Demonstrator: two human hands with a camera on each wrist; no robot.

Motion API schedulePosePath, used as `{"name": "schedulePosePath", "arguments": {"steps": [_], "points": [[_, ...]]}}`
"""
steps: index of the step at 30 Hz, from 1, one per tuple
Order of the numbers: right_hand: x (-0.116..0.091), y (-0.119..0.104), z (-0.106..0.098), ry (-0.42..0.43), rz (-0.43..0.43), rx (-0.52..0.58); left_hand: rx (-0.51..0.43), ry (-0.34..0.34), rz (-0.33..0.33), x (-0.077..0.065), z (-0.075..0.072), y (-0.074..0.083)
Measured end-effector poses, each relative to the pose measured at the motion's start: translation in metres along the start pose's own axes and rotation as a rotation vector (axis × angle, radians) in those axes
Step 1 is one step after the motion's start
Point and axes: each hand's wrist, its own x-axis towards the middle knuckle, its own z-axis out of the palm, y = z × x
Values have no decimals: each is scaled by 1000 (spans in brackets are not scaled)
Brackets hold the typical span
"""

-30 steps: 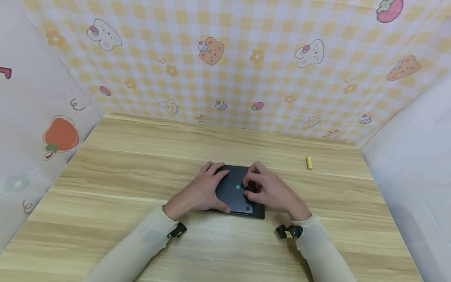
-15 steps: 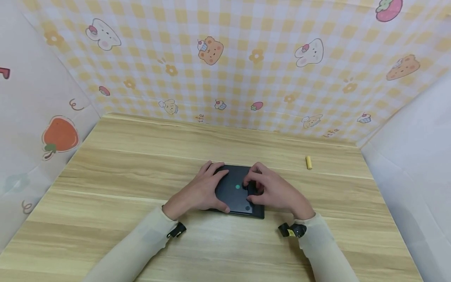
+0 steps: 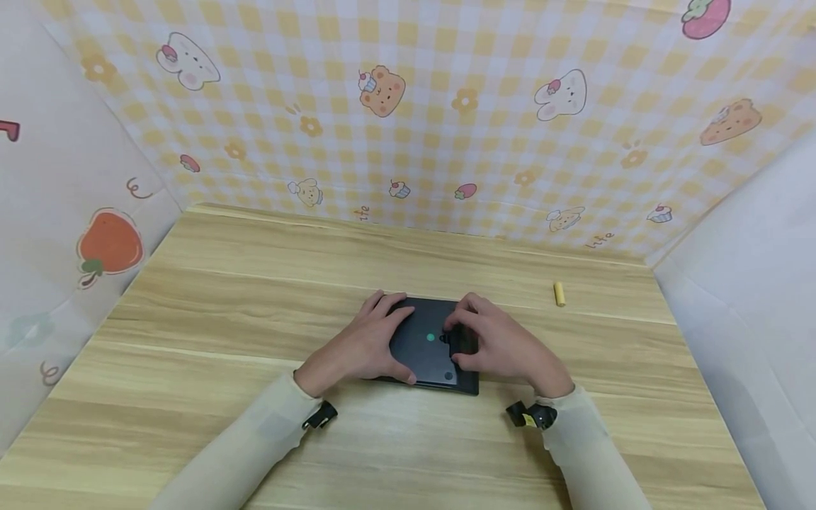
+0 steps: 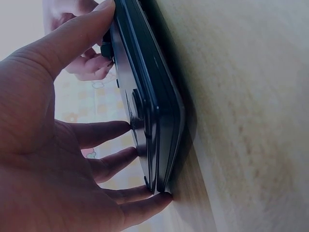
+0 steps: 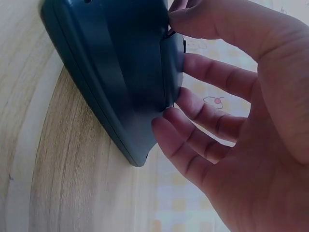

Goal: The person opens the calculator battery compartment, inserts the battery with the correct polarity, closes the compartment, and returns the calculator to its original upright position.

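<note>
A dark calculator lies back side up on the table, a green dot and a small round foot on its back. Across its left part spreads my left hand, thumb at the near edge and fingers reaching over to the far edge. My right hand bends over the right part, thumb and fingers at the small battery cover. In the right wrist view, that cover stands a little proud of the casing between thumb and fingertips. A dark tab shows beside the green dot.
A small yellow cylinder, like a battery, lies on the wood-grain table to the right of the calculator. A yellow checked cloth hangs behind the table, with pale walls at both sides.
My right hand has moved slightly right, away from the green dot, and more of the dark tab and the area near the cover shows. The left hand and calculator have stayed put.
</note>
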Motion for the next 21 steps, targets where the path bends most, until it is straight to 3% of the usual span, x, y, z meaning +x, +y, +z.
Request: {"name": "schedulePosePath", "arguments": {"steps": [8, 21], "points": [[-1, -1, 1, 24, -19, -51, -1, -6, -2, 0, 0, -1], [-5, -1, -7, 52, -4, -20, -2, -1, -5, -1, -1, 0]]}}
